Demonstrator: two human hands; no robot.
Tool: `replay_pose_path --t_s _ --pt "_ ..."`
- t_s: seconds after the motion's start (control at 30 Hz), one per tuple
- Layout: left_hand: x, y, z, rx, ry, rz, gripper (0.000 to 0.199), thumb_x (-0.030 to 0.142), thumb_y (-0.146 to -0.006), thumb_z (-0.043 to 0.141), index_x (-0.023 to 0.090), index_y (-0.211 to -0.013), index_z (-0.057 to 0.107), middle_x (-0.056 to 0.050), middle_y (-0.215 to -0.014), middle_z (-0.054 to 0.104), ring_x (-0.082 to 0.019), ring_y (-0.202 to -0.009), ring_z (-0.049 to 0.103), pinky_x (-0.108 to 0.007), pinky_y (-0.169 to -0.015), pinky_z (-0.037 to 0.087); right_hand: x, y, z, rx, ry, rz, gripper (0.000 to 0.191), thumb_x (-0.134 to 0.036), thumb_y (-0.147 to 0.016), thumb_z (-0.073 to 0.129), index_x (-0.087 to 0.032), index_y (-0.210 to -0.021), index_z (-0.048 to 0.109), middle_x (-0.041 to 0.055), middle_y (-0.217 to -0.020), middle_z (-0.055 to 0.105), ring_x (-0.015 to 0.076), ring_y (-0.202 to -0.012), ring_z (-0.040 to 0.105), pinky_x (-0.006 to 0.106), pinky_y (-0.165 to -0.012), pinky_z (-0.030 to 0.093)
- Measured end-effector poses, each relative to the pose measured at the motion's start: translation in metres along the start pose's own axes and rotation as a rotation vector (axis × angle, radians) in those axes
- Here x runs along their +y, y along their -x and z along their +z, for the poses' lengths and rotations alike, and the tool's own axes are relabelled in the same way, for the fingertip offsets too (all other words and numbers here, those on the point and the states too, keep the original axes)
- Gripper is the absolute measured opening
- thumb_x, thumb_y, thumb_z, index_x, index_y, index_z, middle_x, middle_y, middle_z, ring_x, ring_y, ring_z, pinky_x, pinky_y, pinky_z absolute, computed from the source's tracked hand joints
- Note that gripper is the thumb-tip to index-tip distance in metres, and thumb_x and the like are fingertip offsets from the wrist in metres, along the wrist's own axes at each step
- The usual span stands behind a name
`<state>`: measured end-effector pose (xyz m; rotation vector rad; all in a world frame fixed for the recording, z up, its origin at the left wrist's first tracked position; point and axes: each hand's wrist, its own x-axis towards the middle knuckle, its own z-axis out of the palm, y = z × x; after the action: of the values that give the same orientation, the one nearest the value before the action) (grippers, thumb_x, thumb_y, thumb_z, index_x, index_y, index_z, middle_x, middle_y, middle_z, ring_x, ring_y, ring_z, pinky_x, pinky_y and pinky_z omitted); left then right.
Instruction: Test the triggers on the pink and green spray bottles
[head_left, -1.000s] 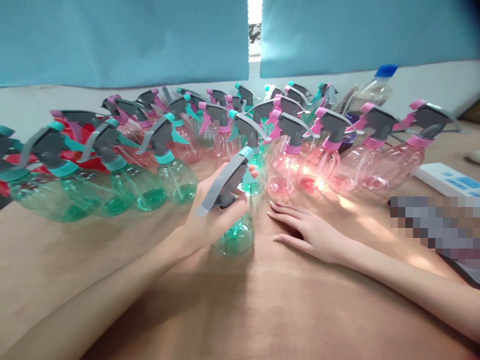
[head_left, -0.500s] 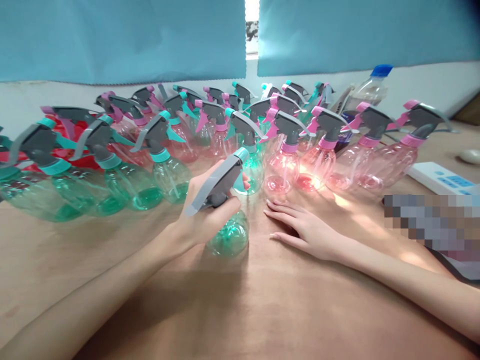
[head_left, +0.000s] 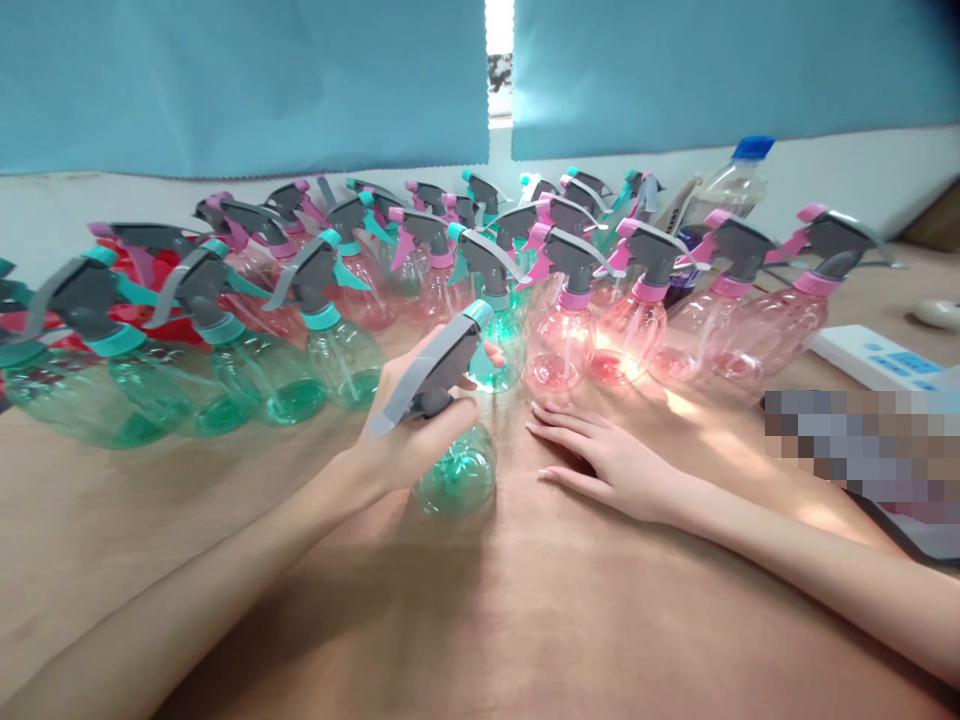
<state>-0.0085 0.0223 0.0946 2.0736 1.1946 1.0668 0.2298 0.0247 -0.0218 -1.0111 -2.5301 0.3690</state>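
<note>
My left hand (head_left: 409, 420) is wrapped round the neck of a green spray bottle (head_left: 457, 475), which has a grey trigger head with a teal nozzle pointing up and away from me. Its round clear body rests on the wooden table (head_left: 525, 620). Flat on the table to the right lies my right hand (head_left: 600, 455), fingers stretched out and holding nothing. Just beyond its fingertips stands a pink spray bottle (head_left: 559, 350). Another green spray bottle (head_left: 349, 365) is left of my left hand.
Several more pink and green spray bottles stand in rows across the back. Red plastic (head_left: 169, 325) shows among those at left. Behind at right is a blue-capped bottle (head_left: 724, 190). A white device (head_left: 874, 355) and a blurred-out flat object (head_left: 870, 460) lie at right.
The view has shifted very slightly. Both hands keep their places, the left one still round the green spray bottle.
</note>
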Motion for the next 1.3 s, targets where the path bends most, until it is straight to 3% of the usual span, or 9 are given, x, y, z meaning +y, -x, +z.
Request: replay_pose_path --t_s 0.2,0.3,0.4,0.6,0.87,1.1,1.3 --pt "-0.0026 0.0013 0.0031 0.009 0.067 0.036 0.032 0.022 -0.074 0.052 0.02 -0.104 0.064 -0.004 -0.089 0.07 -0.02 -0.075 0.065 -0.04 -0.081 0.056 0.0005 0.0001 -0.0003 0.0 -0.003 0.004 0.056 -0.051 -0.095 0.048 -0.016 -0.139 0.051 0.014 -0.144 0.051 0.0287 -0.137 0.042 0.05 -0.112 0.036" --pt "-0.0021 0.0015 0.0042 0.012 0.104 0.041 0.037 0.021 -0.074 0.053 0.021 -0.11 0.064 -0.005 -0.097 0.072 -0.023 -0.086 0.067 -0.041 -0.084 0.056 0.0009 0.0003 0.0002 0.001 -0.012 0.006 0.055 -0.05 -0.095 0.049 -0.016 -0.138 0.052 0.0144 -0.143 0.051 0.029 -0.137 0.042 0.05 -0.112 0.037" --pt "-0.0016 0.0017 0.0044 0.004 0.117 0.029 0.04 0.021 -0.074 0.053 0.021 -0.113 0.063 -0.006 -0.099 0.072 -0.024 -0.095 0.067 -0.039 -0.083 0.057 0.0011 0.0006 0.0007 0.002 -0.019 0.01 0.055 -0.05 -0.095 0.05 -0.016 -0.139 0.052 0.0143 -0.144 0.051 0.029 -0.137 0.042 0.05 -0.112 0.037" --pt "-0.0015 0.0019 0.0034 -0.02 0.102 0.011 0.043 0.018 -0.073 0.052 0.021 -0.115 0.063 -0.004 -0.093 0.071 -0.019 -0.075 0.066 -0.037 -0.075 0.057 0.0011 0.0007 0.0009 0.001 -0.024 -0.003 0.055 -0.05 -0.095 0.049 -0.017 -0.139 0.051 0.0144 -0.144 0.051 0.0292 -0.137 0.042 0.051 -0.112 0.037" --pt "0.002 0.0002 0.0029 -0.05 0.096 0.001 0.04 0.017 -0.074 0.05 0.021 -0.112 0.063 -0.001 -0.076 0.067 -0.018 -0.066 0.062 -0.031 -0.062 0.053 0.0013 0.0008 0.0011 0.016 -0.041 0.0 0.054 -0.05 -0.095 0.05 -0.022 -0.141 0.049 0.0118 -0.144 0.051 0.0296 -0.137 0.042 0.053 -0.111 0.038" --pt "-0.0007 0.001 0.0018 -0.055 0.1 0.015 0.037 0.02 -0.077 0.05 0.02 -0.112 0.063 -0.003 -0.08 0.069 -0.016 -0.061 0.059 -0.031 -0.061 0.052 0.0005 0.0001 0.0002 0.001 -0.027 0.008 0.055 -0.05 -0.095 0.049 -0.017 -0.139 0.051 0.0139 -0.145 0.05 0.0292 -0.137 0.042 0.051 -0.112 0.037" --pt "-0.0042 0.0027 0.0023 -0.026 0.098 0.012 0.038 0.021 -0.078 0.053 0.02 -0.115 0.061 -0.004 -0.087 0.071 -0.017 -0.067 0.062 -0.034 -0.068 0.054 0.0001 -0.0001 0.0007 0.024 -0.046 0.001 0.053 -0.049 -0.095 0.05 -0.021 -0.139 0.051 0.0124 -0.144 0.051 0.0295 -0.136 0.043 0.052 -0.11 0.039"
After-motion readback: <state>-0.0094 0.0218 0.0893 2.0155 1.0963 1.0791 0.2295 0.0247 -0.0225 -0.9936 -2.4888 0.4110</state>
